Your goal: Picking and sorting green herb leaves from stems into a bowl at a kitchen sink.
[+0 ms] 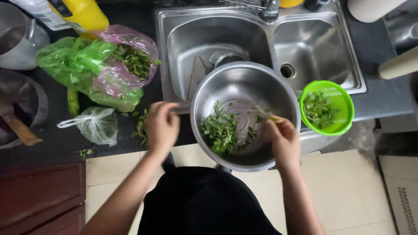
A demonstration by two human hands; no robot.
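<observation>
A large steel bowl (278,93) rests on the front edge of the sink, with a heap of green leaves (222,130) inside. My right hand (282,137) is over the bowl's right side, pinching a thin green sprig (265,115). My left hand (162,124) is closed just left of the bowl, beside a small bunch of greens (141,126) on the dark counter; what it grips is blurred. A small green bowl (344,126) with picked leaves sits to the right of the steel bowl.
A double steel sink (313,43) lies behind the bowl. Green and pink plastic bags (100,69) of herbs, a clear bag (98,126), a yellow bottle (85,15) and pots (17,100) crowd the left counter. Pale floor tiles lie below.
</observation>
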